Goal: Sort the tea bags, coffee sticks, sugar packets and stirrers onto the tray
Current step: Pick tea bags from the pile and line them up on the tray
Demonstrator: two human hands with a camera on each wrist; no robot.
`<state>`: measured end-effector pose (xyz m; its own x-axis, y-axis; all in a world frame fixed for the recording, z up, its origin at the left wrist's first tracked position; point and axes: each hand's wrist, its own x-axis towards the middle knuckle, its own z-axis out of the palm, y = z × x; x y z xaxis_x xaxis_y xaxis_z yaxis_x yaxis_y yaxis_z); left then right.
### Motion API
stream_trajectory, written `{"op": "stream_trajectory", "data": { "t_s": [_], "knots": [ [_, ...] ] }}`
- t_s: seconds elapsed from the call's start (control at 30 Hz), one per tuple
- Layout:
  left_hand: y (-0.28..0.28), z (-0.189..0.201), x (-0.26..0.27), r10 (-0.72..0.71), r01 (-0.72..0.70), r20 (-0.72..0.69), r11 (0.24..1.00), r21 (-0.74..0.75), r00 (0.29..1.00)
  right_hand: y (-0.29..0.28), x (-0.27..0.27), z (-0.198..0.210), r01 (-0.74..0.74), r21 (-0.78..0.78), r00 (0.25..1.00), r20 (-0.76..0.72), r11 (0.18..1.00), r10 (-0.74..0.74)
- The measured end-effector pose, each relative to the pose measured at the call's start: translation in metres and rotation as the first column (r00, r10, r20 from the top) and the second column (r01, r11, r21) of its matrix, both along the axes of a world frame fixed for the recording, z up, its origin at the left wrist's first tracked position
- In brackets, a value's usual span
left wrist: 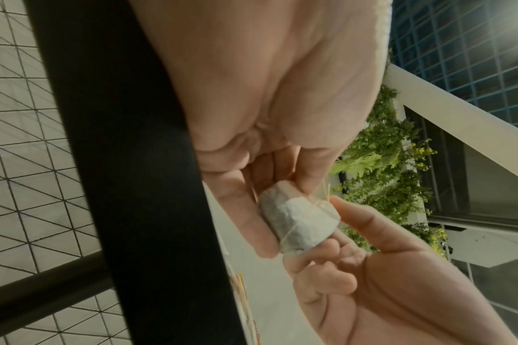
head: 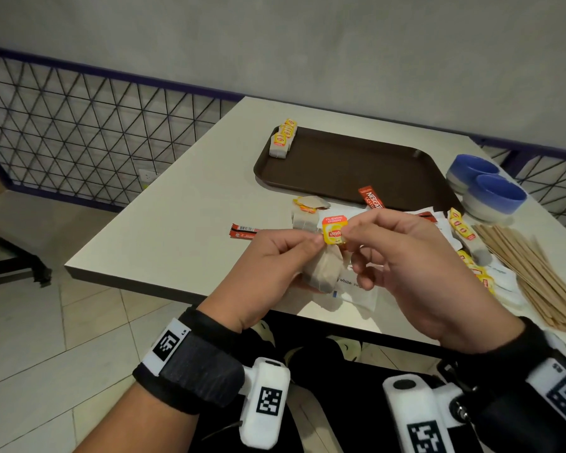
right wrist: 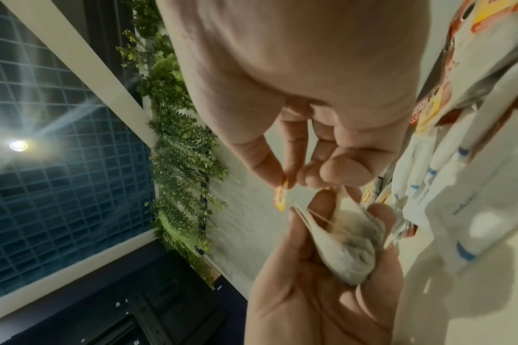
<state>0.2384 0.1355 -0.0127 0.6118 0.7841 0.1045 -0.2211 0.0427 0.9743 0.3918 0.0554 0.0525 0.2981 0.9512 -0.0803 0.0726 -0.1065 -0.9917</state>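
**Sorting just begun: only a few tea bags are on the tray**

The dark brown plastic tray (head: 350,165) on the pale counter (head: 183,204) carries only a small row of paper tea bags with yellow tags (head: 282,142) at its far left corner; the rest of its floor is bare, so I judge the task to be at an early stage.

Both hands are busy with one grey paper tea bag (head: 324,268), held above the near edge of the counter; the left hand (head: 268,273) cups the bag and pinches its top, and the grip of the right hand (head: 415,273) is pressed on the yellow tag (head: 334,229), thumb against forefinger; it seems that the string, wound around the bag, is being put in order before placing.

Much is left on the counter: loose tea bags (head: 306,212) near the tray, red coffee sticks (head: 370,197), one more red stick (head: 244,231) to the left, white sugar packets (head: 356,291) under the hands, more yellow-tagged bags (head: 463,227) and the heap of wooden stirrers (head: 533,273) at the right; two blue bowls (head: 486,186) stand beside the tray, apart from it.
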Motion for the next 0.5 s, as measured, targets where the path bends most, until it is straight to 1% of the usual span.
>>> {"op": "stream_trajectory", "data": {
  "t_s": [0.1,0.13,0.2,0.27,0.33,0.4,0.5],
  "knots": [
    [-0.001,0.000,0.000,-0.020,0.022,-0.021,0.998,0.058,1.000,0.000,0.007,0.008,-0.076,-0.053,0.997,0.014,0.996,0.077],
    [-0.001,0.001,0.000,-0.029,0.031,-0.027,0.997,0.073,0.999,0.000,0.009,0.012,-0.109,-0.075,0.993,0.044,0.991,0.113],
    [-0.002,0.003,0.000,-0.038,0.044,-0.056,0.993,0.111,0.998,0.000,0.013,0.018,-0.170,-0.110,0.969,0.161,0.979,0.187],
    [-0.003,0.004,0.001,-0.050,0.058,-0.067,0.990,0.129,0.997,-0.001,0.014,0.023,-0.212,-0.119,0.922,0.305,0.970,0.239],
    [-0.004,0.006,0.001,-0.063,0.072,-0.077,0.991,0.115,0.995,0.001,0.015,0.026,-0.244,-0.127,0.862,0.426,0.961,0.275],
    [-0.004,0.006,0.001,-0.083,0.091,-0.086,0.991,0.095,0.993,0.003,0.015,0.028,-0.258,-0.141,0.815,0.499,0.956,0.293],
    [-0.003,0.006,0.002,-0.093,0.100,-0.094,0.992,0.074,0.991,0.006,0.015,0.028,-0.265,-0.155,0.776,0.552,0.952,0.306]
  ]
}}
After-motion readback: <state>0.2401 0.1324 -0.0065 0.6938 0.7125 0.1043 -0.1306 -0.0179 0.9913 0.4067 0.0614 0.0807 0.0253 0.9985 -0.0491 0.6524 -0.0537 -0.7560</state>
